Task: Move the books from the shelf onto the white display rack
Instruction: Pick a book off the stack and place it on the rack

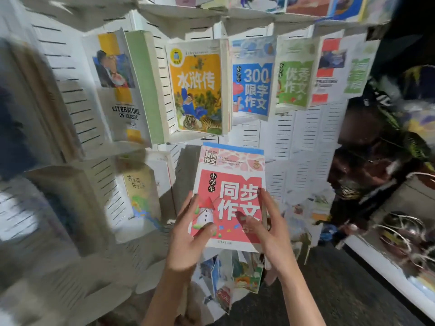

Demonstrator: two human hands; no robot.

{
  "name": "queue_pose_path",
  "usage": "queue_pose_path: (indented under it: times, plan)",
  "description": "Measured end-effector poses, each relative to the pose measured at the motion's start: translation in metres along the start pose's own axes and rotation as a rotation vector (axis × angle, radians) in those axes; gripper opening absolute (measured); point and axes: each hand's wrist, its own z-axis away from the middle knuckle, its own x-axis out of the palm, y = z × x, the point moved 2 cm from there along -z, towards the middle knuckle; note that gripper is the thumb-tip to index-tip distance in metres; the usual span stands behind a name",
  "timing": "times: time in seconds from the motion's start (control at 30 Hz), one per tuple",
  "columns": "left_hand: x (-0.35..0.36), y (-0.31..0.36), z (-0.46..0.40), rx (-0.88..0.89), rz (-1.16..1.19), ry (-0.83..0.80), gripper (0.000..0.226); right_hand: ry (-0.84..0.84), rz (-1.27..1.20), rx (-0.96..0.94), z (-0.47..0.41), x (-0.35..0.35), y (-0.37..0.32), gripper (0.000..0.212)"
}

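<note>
A pink and red book (231, 184) with large white characters stands upright in front of the white display rack (282, 142), cover facing me. My left hand (188, 234) holds its lower left edge, thumb on the cover. My right hand (263, 227) holds its lower right edge, thumb on the cover and fingers along the side. The book is below the rack's middle row, where an orange book (197, 90), a blue book (253, 85) and a green book (295, 76) sit in pockets.
A grey "Literature of Classic" book (120, 85) sits in a pocket at the left and a pale book (141, 191) below it. More books fill lower pockets (235, 276). A shelf with tangled items (400, 234) is at the right, above dark floor (329, 290).
</note>
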Motion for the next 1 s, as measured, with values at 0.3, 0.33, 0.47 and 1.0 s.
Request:
queue_pose_path:
  times: [0.3, 0.33, 0.47, 1.0]
  plan:
    - [0.052, -0.027, -0.009, -0.12, -0.165, 0.169, 0.064, -0.175, -0.095, -0.002, -0.07, -0.024, 0.074, 0.063]
    - [0.056, -0.032, -0.007, -0.152, -0.147, 0.187, 0.067, -0.18, -0.085, -0.012, -0.073, -0.024, 0.08, 0.062]
    - [0.063, -0.036, -0.01, -0.19, -0.158, 0.199, 0.082, -0.194, 0.0, -0.128, -0.084, -0.019, 0.089, 0.063]
    - [0.053, -0.073, -0.08, -0.288, -0.202, 0.113, 0.086, -0.09, 0.106, -0.39, -0.125, 0.027, 0.117, 0.052]
